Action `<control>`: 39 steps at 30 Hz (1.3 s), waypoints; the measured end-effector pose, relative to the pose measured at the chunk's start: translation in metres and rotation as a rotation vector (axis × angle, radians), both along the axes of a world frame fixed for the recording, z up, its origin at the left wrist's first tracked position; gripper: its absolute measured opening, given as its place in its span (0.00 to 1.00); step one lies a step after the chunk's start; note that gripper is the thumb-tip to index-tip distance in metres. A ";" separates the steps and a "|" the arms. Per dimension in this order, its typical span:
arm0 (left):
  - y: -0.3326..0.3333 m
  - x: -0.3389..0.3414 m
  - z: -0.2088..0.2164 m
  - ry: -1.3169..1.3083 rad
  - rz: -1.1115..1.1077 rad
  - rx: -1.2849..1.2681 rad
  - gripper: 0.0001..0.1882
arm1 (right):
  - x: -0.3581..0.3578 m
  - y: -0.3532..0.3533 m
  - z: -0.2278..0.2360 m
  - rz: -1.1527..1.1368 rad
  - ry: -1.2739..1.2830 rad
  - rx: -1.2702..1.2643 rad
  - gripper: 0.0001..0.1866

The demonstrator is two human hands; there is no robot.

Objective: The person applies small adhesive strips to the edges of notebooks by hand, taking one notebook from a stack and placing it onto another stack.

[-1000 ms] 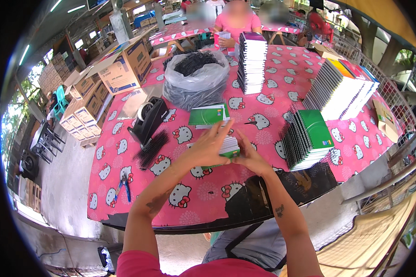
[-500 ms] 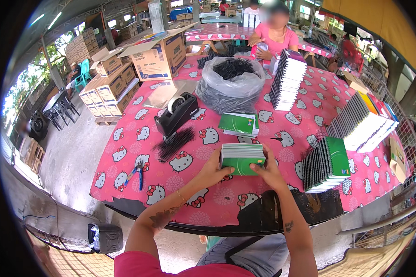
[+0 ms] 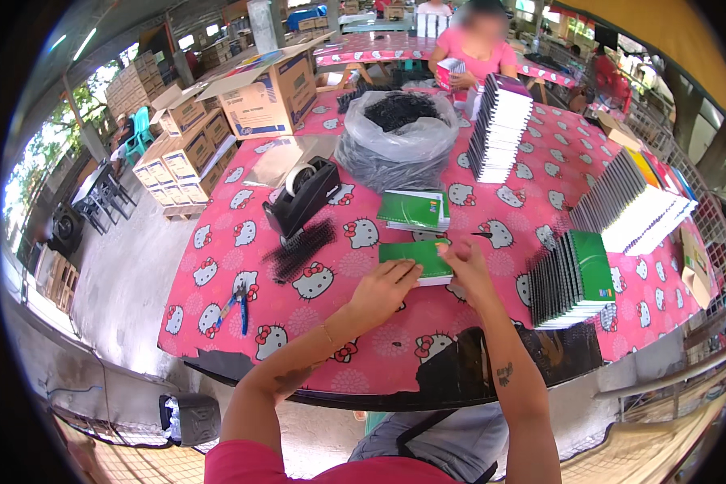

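Note:
A short stack of small green-covered notebooks (image 3: 402, 252) lies on the table in front of me. My left hand (image 3: 385, 284) rests on its near left part, with the fingers laid across the top cover. At the stack's right end is my right hand (image 3: 466, 266), its thumb near the cover's corner; its fingertips are smeared by motion, so I cannot tell whether they grip anything. Just beyond lie a few more green notebooks (image 3: 411, 209), slightly askew. To the right, a row of green notebooks with black coil bindings (image 3: 571, 278) stands on the table.
Left of my hands are a black tape dispenser (image 3: 302, 198), loose black coils (image 3: 301, 248) and pliers (image 3: 239, 308). Farther off stand a plastic bag of black coils (image 3: 395, 149), a tall notebook stack (image 3: 500, 133) and a cardboard box (image 3: 270, 101). A co-worker in pink (image 3: 480, 56) holds notebooks opposite.
The stack, held upright between both hands before, now lies with its green cover facing up. My left hand has moved onto the cover; my right hand has shifted to its right end.

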State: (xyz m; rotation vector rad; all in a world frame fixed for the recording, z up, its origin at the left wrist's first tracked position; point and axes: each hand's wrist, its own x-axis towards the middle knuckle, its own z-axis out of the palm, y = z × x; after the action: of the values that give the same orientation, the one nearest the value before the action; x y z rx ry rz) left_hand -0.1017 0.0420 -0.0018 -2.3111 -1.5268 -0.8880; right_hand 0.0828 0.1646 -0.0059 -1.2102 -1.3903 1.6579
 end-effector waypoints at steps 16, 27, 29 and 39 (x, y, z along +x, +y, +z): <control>-0.035 0.030 0.083 -0.182 0.072 0.147 0.09 | -0.018 -0.085 -0.035 0.281 -0.578 1.122 0.27; -0.059 0.033 0.017 -0.117 -0.025 -0.004 0.11 | 0.057 -0.096 -0.017 0.280 0.006 0.472 0.18; -0.045 0.027 0.029 -0.180 -0.026 0.087 0.11 | 0.076 -0.098 -0.026 0.184 0.096 0.454 0.11; -0.040 -0.142 -0.036 0.185 0.697 0.020 0.13 | 0.079 -0.131 -0.021 -0.070 0.298 0.323 0.19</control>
State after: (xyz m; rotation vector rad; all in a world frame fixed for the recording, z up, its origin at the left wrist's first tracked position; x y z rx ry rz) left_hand -0.2433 0.0021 -0.0380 -1.5836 -2.0067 -0.4796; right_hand 0.1616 0.0332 -0.0274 -0.7841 -1.3458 1.4296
